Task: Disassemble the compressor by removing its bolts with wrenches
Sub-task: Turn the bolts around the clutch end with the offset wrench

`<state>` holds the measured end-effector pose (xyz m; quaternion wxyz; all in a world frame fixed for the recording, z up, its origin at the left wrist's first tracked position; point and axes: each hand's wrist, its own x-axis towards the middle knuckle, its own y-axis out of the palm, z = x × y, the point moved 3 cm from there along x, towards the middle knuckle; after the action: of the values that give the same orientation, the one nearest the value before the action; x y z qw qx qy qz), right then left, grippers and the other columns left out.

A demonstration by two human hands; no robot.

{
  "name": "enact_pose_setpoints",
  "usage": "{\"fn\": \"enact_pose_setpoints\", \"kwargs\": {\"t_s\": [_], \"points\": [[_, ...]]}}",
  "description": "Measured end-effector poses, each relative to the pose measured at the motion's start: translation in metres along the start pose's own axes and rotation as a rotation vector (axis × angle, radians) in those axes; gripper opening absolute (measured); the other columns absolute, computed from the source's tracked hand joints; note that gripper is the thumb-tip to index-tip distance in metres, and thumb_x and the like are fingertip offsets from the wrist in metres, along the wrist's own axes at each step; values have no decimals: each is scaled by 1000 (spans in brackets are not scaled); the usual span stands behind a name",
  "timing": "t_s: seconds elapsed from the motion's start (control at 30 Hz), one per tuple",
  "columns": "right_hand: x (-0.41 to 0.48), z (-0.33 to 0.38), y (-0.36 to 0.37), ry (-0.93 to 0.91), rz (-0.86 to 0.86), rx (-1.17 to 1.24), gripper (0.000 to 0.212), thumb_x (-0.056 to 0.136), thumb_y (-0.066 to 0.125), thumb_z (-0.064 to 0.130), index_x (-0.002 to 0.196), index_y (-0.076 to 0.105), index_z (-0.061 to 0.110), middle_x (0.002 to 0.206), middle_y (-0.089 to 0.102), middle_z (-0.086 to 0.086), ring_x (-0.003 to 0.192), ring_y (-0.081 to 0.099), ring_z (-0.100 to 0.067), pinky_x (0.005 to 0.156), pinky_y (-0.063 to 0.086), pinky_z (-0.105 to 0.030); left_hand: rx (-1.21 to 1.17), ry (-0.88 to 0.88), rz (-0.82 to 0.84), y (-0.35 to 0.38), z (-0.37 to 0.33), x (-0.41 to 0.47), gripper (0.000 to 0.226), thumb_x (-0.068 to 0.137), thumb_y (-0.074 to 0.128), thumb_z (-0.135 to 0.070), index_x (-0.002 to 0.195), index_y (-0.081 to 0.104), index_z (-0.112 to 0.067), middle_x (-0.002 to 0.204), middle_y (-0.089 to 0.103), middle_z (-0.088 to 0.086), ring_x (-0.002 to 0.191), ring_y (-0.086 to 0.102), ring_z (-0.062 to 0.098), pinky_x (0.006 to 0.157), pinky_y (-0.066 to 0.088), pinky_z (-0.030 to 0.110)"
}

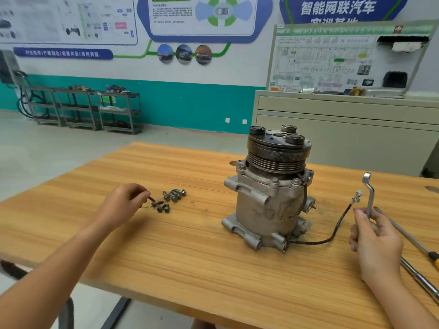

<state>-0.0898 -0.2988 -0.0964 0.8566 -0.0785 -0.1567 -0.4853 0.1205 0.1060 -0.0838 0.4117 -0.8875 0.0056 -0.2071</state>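
Hidden: the lower end of the wrench (369,193) sits inside the right hand (374,236), so I can't see it. The compressor (268,193) shows me only its near side.
Cut off: the screwdriver (403,231) and the ratchet handle (420,279) at the right edge of the table (190,245) run out of frame. The table's near right corner is out of frame too.
Hard to read: the racks (83,108) by the far wall hold parts that are too blurred for me to name. I can't read the print on the wall posters (202,15).
Compressor: stands upright, pulley end up, right of the table's middle and nearer the far edge. I see bolt heads (274,182) seated on its upper flange.
Lead: a black lead (332,231) runs from the compressor's base across the table to a pale plug (358,195) near the wrench.
Left hand (123,200): over the table's left half, fingertips pinching one dark bolt (152,199). I can't tell whether the bolt touches the table.
Loose bolts (172,198): a small heap on the table just beside the left hand, well apart from the compressor.
Right hand: near the right edge, fingers curled round the wrench shank. The wrench is upright, bent ring end on top, apart from the compressor.
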Motion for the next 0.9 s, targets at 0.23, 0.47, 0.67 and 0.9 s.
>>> {"fn": "enact_pose_setpoints", "kwargs": {"t_s": [0.23,0.47,0.67,0.9], "points": [[5,-10,0,5,-43,-31,13,93,50,32,82,57,27,59,47,-4,39,44,-2,32,33,-9,68,2,-36,25,19,1,9,83,70,-24,91,69,-19,82,63,-10,68,51,1,56,34,17],[-1,-12,-1,-71,-23,-208,12,95,46,31,92,54,23,60,50,-8,39,46,-5,32,34,-11,98,43,-41,29,19,0,16,81,72,-26,94,70,-17,90,63,-3,71,49,7,55,30,12],[-13,-6,4,-122,65,-365,15,96,41,29,97,52,19,57,53,-9,49,49,-22,46,38,-25,-43,41,-130,25,13,-4,27,82,71,-24,106,69,-12,95,65,-1,71,53,10,65,36,25],[-12,-15,-1,-53,56,-366,25,95,43,31,106,56,13,58,52,-5,56,47,-22,54,35,-29,-785,-166,-481,5,-10,-13,20,96,45,-12,106,61,-17,95,65,1,77,59,4,70,45,18]]}}
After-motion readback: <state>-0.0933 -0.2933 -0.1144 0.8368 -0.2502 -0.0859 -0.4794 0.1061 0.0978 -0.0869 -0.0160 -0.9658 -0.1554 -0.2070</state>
